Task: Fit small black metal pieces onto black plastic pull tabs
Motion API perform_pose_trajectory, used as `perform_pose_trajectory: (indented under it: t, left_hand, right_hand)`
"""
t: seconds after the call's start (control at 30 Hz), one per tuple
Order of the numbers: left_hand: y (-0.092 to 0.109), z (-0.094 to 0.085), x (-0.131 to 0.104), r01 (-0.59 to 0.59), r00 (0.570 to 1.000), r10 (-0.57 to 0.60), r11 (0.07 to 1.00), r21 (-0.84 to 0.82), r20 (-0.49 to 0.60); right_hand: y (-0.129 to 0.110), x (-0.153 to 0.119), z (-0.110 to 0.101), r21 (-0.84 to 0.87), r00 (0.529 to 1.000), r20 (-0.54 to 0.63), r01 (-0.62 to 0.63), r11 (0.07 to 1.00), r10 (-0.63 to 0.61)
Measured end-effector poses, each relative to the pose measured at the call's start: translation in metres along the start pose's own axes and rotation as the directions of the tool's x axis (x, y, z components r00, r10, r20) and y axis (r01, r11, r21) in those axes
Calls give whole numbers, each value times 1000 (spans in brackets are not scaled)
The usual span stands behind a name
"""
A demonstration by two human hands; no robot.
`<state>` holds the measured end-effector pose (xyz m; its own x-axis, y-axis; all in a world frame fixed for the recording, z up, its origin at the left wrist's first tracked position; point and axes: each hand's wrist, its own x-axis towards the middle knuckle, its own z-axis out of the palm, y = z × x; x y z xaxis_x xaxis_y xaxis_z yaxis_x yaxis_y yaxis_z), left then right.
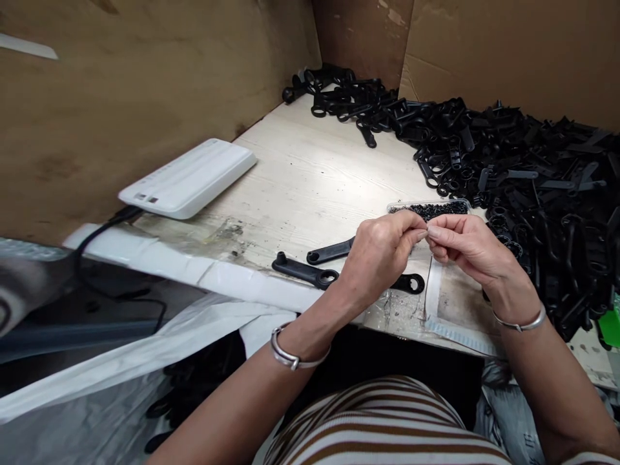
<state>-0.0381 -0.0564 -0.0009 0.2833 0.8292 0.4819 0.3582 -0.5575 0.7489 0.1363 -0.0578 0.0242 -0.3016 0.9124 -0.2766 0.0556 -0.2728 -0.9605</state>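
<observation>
My left hand (380, 248) and my right hand (467, 245) meet above the table's front part, fingertips pinched together. Whatever lies between the fingertips is too small or hidden to make out. Just behind them is a clear shallow tray (390, 208) of tiny black parts (436, 210). One black plastic crank-shaped arm with a peg and ring end (303, 270) lies left of my left hand. Behind it a second black arm (329, 252) runs under that hand, partly hidden. A black ring end (411, 283) shows below the hand.
A big heap of black plastic parts (504, 155) covers the right and back of the table (300, 168). At left lies a white power bank (188, 177) with a black cable (90, 248). Cardboard walls (513, 51) stand behind. A worn sheet (460, 303) lies under my right hand.
</observation>
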Motion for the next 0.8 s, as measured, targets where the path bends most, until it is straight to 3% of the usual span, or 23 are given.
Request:
perform_pose_trajectory:
  t: [0.2, 0.33, 0.43, 0.53, 0.6, 0.63, 0.7, 0.73, 0.8]
  left_hand:
    - [0, -2, -8, -37, 999, 36, 995, 95, 11]
    - [-3, -7, -19, -174, 985, 171, 951, 256, 35]
    - [-3, -11, -28, -203, 979, 193, 939, 277, 64]
    - [1, -15, -33, -161, 986, 146, 955, 248, 75]
    - [5, -18, -34, -114, 992, 98, 967, 227, 81]
    - [6, -20, -35, -89, 994, 73, 973, 213, 78]
    - [8, -22, -36, -46, 997, 33, 983, 180, 75]
    - [9, -23, -36, -32, 997, 20, 986, 162, 75]
    - [10, -23, -38, -20, 996, 8, 991, 135, 86]
  right_hand:
    - [11, -5, 12, 102, 995, -93, 43, 994, -34]
    - [21, -8, 30, 216, 998, -62, -13, 976, 27]
    - [26, -11, 38, 250, 996, -50, -56, 967, 71]
    - [24, -19, 27, 67, 996, -60, -58, 996, 62]
    - [17, -25, 10, -279, 990, -140, -30, 960, -10]
    - [12, -28, -1, -490, 973, -215, -29, 871, -89]
    - [2, -33, -19, -822, 907, -331, -143, 551, -259]
    - [-2, -34, -26, -894, 887, -356, -232, 383, -295]
    - [-9, -34, -33, -930, 891, -368, -350, 114, -267]
